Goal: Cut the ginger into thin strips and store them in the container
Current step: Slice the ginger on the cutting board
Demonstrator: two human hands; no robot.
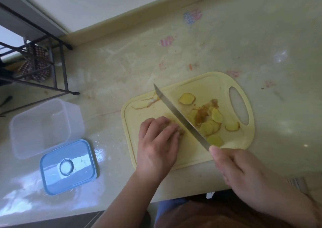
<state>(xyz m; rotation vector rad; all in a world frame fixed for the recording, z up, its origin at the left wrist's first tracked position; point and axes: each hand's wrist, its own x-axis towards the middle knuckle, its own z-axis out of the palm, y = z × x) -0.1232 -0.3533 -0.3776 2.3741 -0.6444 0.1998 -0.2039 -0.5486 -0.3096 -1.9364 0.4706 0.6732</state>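
Ginger slices [207,128] lie scattered on the yellow cutting board [132,123], most of them heaped on the side nearer its oval handle hole, with 1 round lying apart toward the board's far edge and curls of peel [146,102] at the far corner away from the handle. Slicing into rounds looks well underway, then, but nothing on the board reads as a thin strip yet, so the real julienne work is, by my call, ahead. Left hand [159,140] sits on the board's middle, fingers curled down over what seems to be the remaining ginger piece [181,132], mostly hidden beneath them. Right hand [238,168], at the board's near edge, is wrapped around the handle of the knife [179,116], whose blade runs diagonally across the board, right beside the left fingertips. Off the board's handle-less side, well apart, the clear container [40,128] stands open with nothing visible inside, and its blue lid [68,166] lies flat just beside it. So the tally: partly sliced, 0 strips cut, 0 stored, lid waiting.
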